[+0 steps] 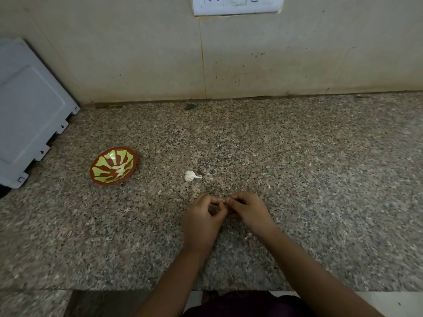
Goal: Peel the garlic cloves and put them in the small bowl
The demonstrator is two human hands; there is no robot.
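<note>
A small red-brown bowl (113, 166) with a yellow-green pattern sits on the granite counter at the left, with pale garlic cloves (120, 169) inside. A white garlic piece (191, 175) with a papery tail lies on the counter just beyond my hands. My left hand (202, 216) and my right hand (248, 209) meet fingertip to fingertip above the counter. Their curled fingers pinch something small between them. That small thing is almost wholly hidden by the fingers.
A grey-white appliance panel (29, 110) leans at the far left against the wall. A white switch and socket plate (238, 4) is on the tiled wall above. A dark scrap (190, 106) lies at the counter's back edge. The counter's front edge (160, 289) runs below my forearms.
</note>
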